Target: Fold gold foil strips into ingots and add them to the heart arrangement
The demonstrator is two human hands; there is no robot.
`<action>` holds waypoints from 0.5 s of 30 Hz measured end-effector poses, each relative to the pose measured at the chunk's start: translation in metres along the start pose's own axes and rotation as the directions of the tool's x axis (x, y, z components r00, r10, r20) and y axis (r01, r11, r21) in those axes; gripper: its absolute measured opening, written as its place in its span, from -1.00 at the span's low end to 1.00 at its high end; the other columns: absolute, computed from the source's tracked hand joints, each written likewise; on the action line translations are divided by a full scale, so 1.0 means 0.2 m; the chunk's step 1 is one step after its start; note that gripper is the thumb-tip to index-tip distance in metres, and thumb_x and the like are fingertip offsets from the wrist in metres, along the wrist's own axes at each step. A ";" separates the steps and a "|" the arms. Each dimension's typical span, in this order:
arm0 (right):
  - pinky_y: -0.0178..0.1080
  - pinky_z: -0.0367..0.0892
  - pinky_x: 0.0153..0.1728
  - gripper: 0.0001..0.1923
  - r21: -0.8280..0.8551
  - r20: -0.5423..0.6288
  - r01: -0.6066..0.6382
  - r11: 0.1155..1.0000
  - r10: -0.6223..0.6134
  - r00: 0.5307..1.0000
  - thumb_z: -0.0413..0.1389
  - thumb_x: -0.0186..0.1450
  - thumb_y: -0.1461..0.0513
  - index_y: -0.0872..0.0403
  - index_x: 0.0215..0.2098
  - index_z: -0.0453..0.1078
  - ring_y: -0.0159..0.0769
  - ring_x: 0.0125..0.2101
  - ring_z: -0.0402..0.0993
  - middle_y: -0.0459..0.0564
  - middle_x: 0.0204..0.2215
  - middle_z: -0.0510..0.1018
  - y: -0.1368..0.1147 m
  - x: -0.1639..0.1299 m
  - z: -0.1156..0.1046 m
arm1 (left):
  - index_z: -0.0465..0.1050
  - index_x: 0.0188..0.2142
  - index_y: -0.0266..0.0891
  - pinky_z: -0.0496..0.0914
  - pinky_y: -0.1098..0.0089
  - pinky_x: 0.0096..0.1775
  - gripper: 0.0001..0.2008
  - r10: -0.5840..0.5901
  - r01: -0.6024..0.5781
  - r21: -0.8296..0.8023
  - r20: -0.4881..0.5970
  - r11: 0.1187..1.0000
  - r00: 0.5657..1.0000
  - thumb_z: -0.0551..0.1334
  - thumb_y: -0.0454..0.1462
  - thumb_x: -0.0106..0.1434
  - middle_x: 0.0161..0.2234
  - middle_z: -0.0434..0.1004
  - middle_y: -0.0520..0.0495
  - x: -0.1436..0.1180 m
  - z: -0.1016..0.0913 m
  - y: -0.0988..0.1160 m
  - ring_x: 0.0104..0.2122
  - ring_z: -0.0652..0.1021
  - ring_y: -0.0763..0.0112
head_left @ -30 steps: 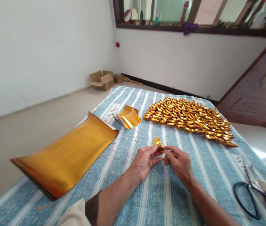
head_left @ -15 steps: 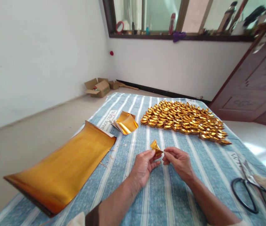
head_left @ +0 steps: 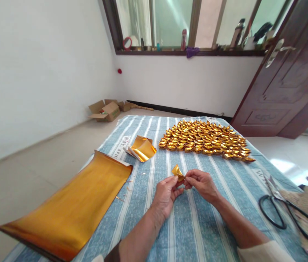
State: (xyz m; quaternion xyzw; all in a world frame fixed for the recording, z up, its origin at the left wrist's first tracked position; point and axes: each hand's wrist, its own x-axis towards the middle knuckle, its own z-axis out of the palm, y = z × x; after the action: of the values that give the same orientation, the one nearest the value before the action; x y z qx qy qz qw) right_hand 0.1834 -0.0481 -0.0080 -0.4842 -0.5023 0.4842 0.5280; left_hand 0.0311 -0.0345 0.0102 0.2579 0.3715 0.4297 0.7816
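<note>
folded gold paper (head_left: 177, 171), one: your left hand (head_left: 165, 193) and right hand (head_left: 203, 185) pinch it as moments ago; folding seems unfinished.

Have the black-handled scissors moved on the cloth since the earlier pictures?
No: the scissors keep their place beside the printed letters; the camera view shifted.

Cream and dark brown, as we see it worn

On the right arm (head_left: 232, 220) we see a plain, loose cream sleeve (head_left: 264, 252) ending along the forearm. On the left arm (head_left: 144, 231) we see a dark brown band (head_left: 114, 254) bordering the bare forearm, with a small edge of cream cloth (head_left: 98, 259) beside it; whether the band is cuff or lining, we cannot tell. The left hand (head_left: 165, 196) and right hand (head_left: 202, 185) are bare.
</note>
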 end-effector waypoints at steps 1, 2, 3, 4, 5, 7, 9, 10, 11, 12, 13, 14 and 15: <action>-0.32 0.42 -0.47 -0.70 0.005 0.005 -0.002 1.000 0.002 1.000 0.24 0.12 0.03 0.09 -0.38 0.40 -0.38 -0.56 0.51 -0.12 -0.58 0.56 0.00 0.00 0.00 | 0.56 -0.35 -0.38 0.45 0.50 -0.40 -0.89 0.002 -0.002 -0.002 0.005 1.000 1.000 0.25 -0.37 0.20 -0.30 0.61 -0.20 0.00 0.00 0.00 -0.29 0.58 0.35; -0.32 0.42 -0.47 -0.69 0.007 0.010 -0.002 1.000 0.002 1.000 0.24 0.11 0.03 0.09 -0.38 0.40 -0.37 -0.56 0.51 -0.13 -0.58 0.56 0.00 0.00 0.00 | 0.56 -0.35 -0.38 0.45 0.50 -0.40 -0.89 0.004 -0.004 -0.003 0.008 1.000 1.000 0.25 -0.36 0.19 -0.30 0.60 -0.19 0.00 0.00 0.00 -0.28 0.58 0.35; -0.32 0.42 -0.48 -0.69 0.006 0.014 -0.002 1.000 0.002 1.000 0.25 0.10 0.03 0.09 -0.38 0.40 -0.37 -0.57 0.51 -0.13 -0.58 0.56 0.00 0.00 0.00 | 0.56 -0.35 -0.38 0.45 0.50 -0.39 -0.90 0.006 -0.006 -0.005 0.011 1.000 1.000 0.26 -0.36 0.19 -0.30 0.60 -0.19 0.00 0.00 0.00 -0.28 0.58 0.35; -0.31 0.42 -0.48 -0.69 0.002 0.018 0.000 1.000 0.000 1.000 0.25 0.10 0.03 0.09 -0.39 0.40 -0.37 -0.57 0.51 -0.13 -0.59 0.56 0.00 0.00 0.00 | 0.56 -0.35 -0.38 0.45 0.50 -0.39 -0.90 0.008 -0.008 -0.005 0.014 1.000 1.000 0.27 -0.35 0.18 -0.30 0.60 -0.19 0.00 -0.01 0.00 -0.28 0.58 0.35; -0.31 0.42 -0.48 -0.69 -0.003 0.024 0.002 1.000 -0.002 1.000 0.25 0.10 0.03 0.09 -0.40 0.40 -0.37 -0.58 0.51 -0.13 -0.59 0.55 0.00 0.00 0.00 | 0.56 -0.35 -0.37 0.45 0.50 -0.39 -0.90 0.009 -0.009 -0.004 0.018 1.000 1.000 0.28 -0.35 0.17 -0.30 0.60 -0.19 0.00 -0.01 0.00 -0.28 0.57 0.35; -0.30 0.42 -0.47 -0.70 -0.012 0.038 0.008 1.000 -0.008 0.999 0.24 0.10 0.03 0.09 -0.41 0.39 -0.37 -0.57 0.51 -0.13 -0.59 0.56 0.00 0.00 -0.01 | 0.56 -0.35 -0.37 0.45 0.49 -0.38 -0.90 0.007 -0.007 0.000 0.024 1.000 1.000 0.29 -0.34 0.16 -0.30 0.60 -0.18 0.00 -0.02 -0.01 -0.29 0.57 0.35; -0.30 0.42 -0.47 -0.70 -0.024 0.058 0.012 1.000 -0.010 0.998 0.24 0.11 0.03 0.10 -0.42 0.40 -0.37 -0.57 0.52 -0.12 -0.58 0.56 -0.01 0.01 -0.02 | 0.56 -0.36 -0.36 0.44 0.48 -0.38 -0.91 0.001 -0.001 0.005 0.024 1.000 1.000 0.29 -0.34 0.16 -0.30 0.60 -0.18 0.01 -0.02 -0.01 -0.30 0.57 0.35; -0.30 0.43 -0.46 -0.70 -0.036 0.069 0.011 0.999 -0.008 0.998 0.24 0.11 0.03 0.10 -0.42 0.40 -0.37 -0.57 0.52 -0.11 -0.57 0.57 -0.01 0.01 -0.03 | 0.56 -0.36 -0.36 0.44 0.48 -0.38 -0.91 -0.002 0.002 0.007 0.019 1.000 1.000 0.29 -0.34 0.15 -0.30 0.60 -0.18 0.01 -0.02 -0.01 -0.30 0.57 0.35; -0.29 0.43 -0.46 -0.69 -0.052 0.081 0.008 0.999 -0.004 0.997 0.24 0.11 0.03 0.11 -0.41 0.40 -0.37 -0.56 0.53 -0.11 -0.57 0.57 -0.01 0.01 -0.04 | 0.56 -0.36 -0.36 0.44 0.47 -0.38 -0.90 -0.005 0.005 0.008 0.011 1.000 1.000 0.28 -0.34 0.15 -0.29 0.60 -0.18 0.01 -0.02 -0.01 -0.30 0.57 0.35; -0.28 0.44 -0.45 -0.68 -0.070 0.091 0.005 0.998 0.002 0.996 0.23 0.11 0.02 0.12 -0.41 0.40 -0.36 -0.56 0.53 -0.10 -0.57 0.57 -0.02 0.01 -0.05 | 0.56 -0.36 -0.36 0.44 0.47 -0.38 -0.90 -0.007 0.007 0.009 0.004 1.000 1.000 0.28 -0.34 0.16 -0.28 0.60 -0.19 0.01 -0.02 -0.01 -0.28 0.57 0.35; -0.27 0.44 -0.45 -0.67 -0.087 0.101 0.001 0.996 0.008 0.995 0.23 0.11 0.01 0.12 -0.41 0.40 -0.35 -0.56 0.53 -0.09 -0.57 0.57 -0.02 0.01 -0.07 | 0.57 -0.36 -0.36 0.44 0.47 -0.37 -0.89 -0.006 0.006 0.010 0.000 1.000 1.000 0.28 -0.34 0.16 -0.26 0.60 -0.20 0.00 -0.02 -0.01 -0.26 0.56 0.34; -0.26 0.45 -0.45 -0.66 -0.101 0.108 -0.002 0.995 0.013 0.994 0.23 0.11 0.00 0.13 -0.41 0.40 -0.35 -0.56 0.53 -0.08 -0.57 0.57 -0.03 0.02 -0.08 | 0.57 -0.35 -0.36 0.44 0.47 -0.37 -0.89 -0.007 0.006 0.011 0.001 1.000 1.000 0.27 -0.33 0.16 -0.24 0.59 -0.21 0.00 -0.02 0.00 -0.23 0.56 0.32; -0.25 0.45 -0.44 -0.65 -0.113 0.114 -0.002 0.994 0.015 0.993 0.23 0.10 0.00 0.13 -0.40 0.40 -0.34 -0.55 0.53 -0.08 -0.56 0.57 -0.04 0.02 -0.10 | 0.57 -0.34 -0.36 0.44 0.47 -0.36 -0.88 -0.007 0.007 0.014 0.003 1.000 1.000 0.27 -0.33 0.16 -0.21 0.59 -0.22 0.00 -0.02 0.00 -0.20 0.56 0.30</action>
State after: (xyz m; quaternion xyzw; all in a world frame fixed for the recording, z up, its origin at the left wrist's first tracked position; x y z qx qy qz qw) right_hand 0.2036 -0.0448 -0.0008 -0.4870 -0.5563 0.4842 0.4679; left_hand 0.0277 -0.0340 0.0080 0.2628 0.3740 0.4241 0.7818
